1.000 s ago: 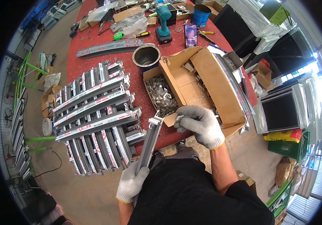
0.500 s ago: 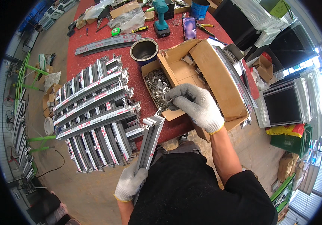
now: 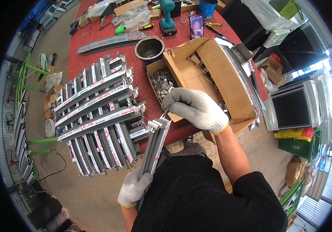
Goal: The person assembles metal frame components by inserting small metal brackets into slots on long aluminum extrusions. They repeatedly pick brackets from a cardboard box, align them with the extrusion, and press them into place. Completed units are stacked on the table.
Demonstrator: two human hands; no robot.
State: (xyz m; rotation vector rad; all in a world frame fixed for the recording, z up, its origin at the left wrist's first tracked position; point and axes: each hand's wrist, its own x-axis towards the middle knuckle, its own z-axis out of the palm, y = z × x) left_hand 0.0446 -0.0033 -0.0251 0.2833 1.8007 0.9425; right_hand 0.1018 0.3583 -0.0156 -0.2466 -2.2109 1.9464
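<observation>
Here, at frame centre, the gloved left hand (image 3: 134,188) grips an aluminium rail (image 3: 155,145) over the red desk (image 3: 150,91) edge while the right hand (image 3: 195,108) pinches a small metal clip (image 3: 165,113) at the rail's top, beside the cardboard box (image 3: 216,73).

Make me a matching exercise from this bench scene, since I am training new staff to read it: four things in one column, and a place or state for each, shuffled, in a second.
Things:
1. left hand
2. right hand
3. metal can
4. cordless drill

Places or states:
A. stands upright at the table's far end
B. over the cardboard box, pinching a small metal piece at the top end of the aluminium profile
C. open-topped, between the stacked profiles and the box
D. holds the profile's lower end

Pairs: 1-D, 2-B, 3-C, 4-A
</observation>
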